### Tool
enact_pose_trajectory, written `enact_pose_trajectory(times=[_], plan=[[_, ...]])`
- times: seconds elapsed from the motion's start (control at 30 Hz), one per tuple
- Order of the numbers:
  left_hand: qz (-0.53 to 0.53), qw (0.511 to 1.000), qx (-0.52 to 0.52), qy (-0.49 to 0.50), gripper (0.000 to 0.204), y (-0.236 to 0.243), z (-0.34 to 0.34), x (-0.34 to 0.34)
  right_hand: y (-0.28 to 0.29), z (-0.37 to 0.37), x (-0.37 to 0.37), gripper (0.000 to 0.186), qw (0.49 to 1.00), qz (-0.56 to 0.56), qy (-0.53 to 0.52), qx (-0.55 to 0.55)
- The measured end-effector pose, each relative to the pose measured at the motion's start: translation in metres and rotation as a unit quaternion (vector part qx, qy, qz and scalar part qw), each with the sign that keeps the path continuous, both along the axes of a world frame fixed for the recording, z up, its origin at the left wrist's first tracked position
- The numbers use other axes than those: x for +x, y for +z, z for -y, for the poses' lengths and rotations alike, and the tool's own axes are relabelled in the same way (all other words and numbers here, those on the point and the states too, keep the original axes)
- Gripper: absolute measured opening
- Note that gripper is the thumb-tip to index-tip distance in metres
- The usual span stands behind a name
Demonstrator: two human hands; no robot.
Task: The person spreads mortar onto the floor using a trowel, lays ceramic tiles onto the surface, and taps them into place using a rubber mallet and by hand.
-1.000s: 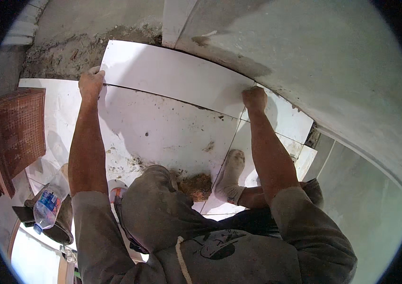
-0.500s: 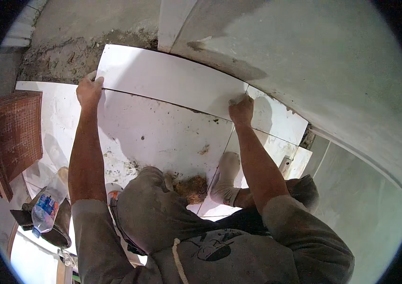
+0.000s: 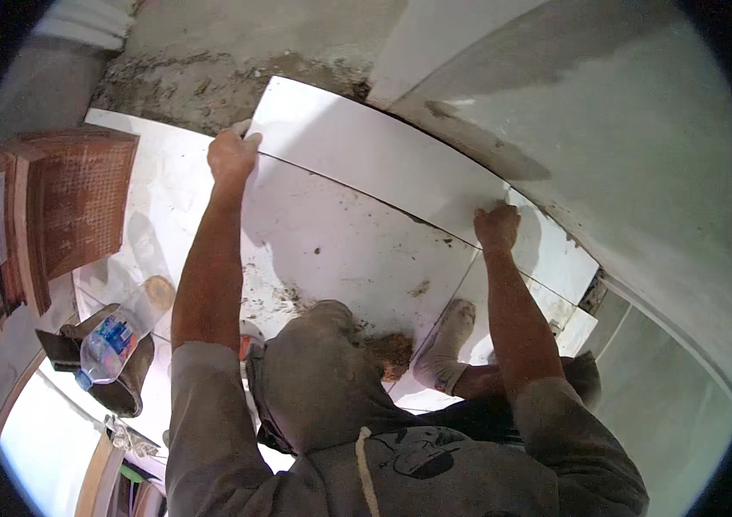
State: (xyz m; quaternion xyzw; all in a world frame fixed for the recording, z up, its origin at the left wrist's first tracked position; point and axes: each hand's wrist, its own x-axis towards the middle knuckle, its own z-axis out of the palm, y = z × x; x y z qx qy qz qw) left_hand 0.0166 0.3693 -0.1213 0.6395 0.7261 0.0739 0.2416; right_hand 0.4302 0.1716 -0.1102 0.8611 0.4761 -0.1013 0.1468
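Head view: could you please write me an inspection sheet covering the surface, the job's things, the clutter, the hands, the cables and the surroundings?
Surface: white floor tiles, dotted with dark specks and smears.
Job's things: white strip tile, lying along the far side of a larger tile, with a dark line between them.
Clutter: clear plastic bottle with a blue cap, tilted against a dark item of unclear kind; reddish-brown slabs at left.
Hands: left hand at the strip's left end; right hand at its right end.
Cables: nothing seen.
Surroundings: grey-green wall at right; rough grey ground beyond the tiles.
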Motion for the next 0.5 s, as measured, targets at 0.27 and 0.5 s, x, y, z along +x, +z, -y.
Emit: enact_pose_trajectory(times=[0.27,0.5], plan=[[-0.03,0.999,0.019,-0.032,0.039,0.002,0.006,-0.001,0.011,-0.006,0.0,0.051,0.998,0.022,0.005,-0.063],[-0.133,0.986,0.0,-0.102,0.043,0.009,0.019,-0.006,0.031,-0.02,-0.016,0.051,0.997,0.033,0.03,0.061]])
